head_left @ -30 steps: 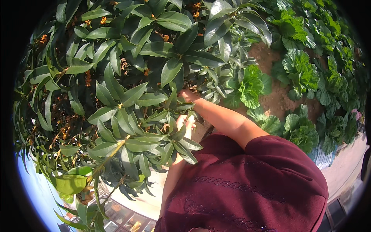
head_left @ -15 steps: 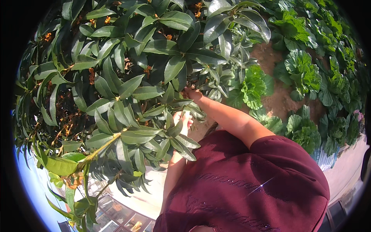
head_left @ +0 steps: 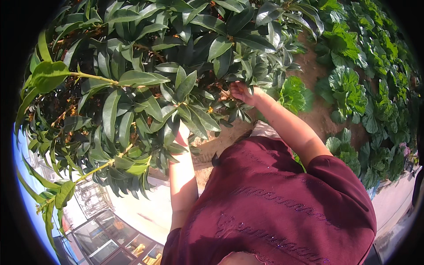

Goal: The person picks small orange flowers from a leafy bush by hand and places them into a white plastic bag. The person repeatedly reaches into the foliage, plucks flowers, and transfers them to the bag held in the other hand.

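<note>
- Reaching into dense dark-green glossy-leaved shrub, both hands up among the foliage.
- Right hand closed on a thin leafy twig with small orange buds, fingers curled round it.
- Left hand mostly hidden behind leaves; grip cannot be told.
- Hands well apart.
- Light-green leafy cabbage plants on brown soil to the right.

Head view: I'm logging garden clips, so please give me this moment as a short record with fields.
Setting: outdoors, sunlit garden
Right hand: reaching into the leafy shrub, fingers among leaves and small orange buds; grip hidden
Left hand: raised under the foliage, mostly covered by leaves
Clothing: maroon short-sleeved top
Ground: bare soil with rows of leafy green plants
Lower left: buildings
</note>
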